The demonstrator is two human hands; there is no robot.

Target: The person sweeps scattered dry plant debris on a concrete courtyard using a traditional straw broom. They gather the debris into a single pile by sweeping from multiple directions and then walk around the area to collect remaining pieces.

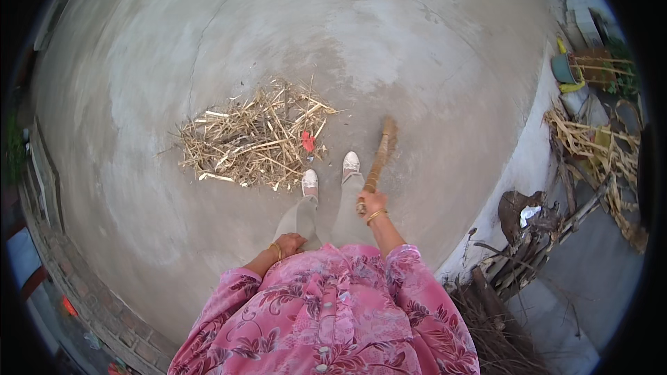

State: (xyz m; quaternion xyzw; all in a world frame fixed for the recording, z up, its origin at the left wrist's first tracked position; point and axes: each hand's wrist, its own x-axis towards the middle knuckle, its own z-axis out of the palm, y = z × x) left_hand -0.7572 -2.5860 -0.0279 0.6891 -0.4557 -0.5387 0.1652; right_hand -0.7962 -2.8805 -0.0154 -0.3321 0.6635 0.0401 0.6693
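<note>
My right hand [373,203] is closed around the handle end of a short straw hand broom [382,153], bound with ties along its length. Its bristle end points away from me, over the concrete floor to the right of my feet; whether it touches the floor I cannot tell. My left hand [291,243] rests on my left thigh, with a bangle at the wrist and no object seen in it. Ahead and to the left lies a loose pile of dry stalks and straw [255,138]. A red scrap [308,141] sits at the pile's right side, near my left shoe [309,179].
A low brick edging [99,299] curves along the left. On the right, past a pale raised edge [513,166], are a tree stump [516,213], stacked branches [526,265], dry corn husks [589,138] and a blue-green bucket [563,69]. Cracks run across the concrete floor [156,62].
</note>
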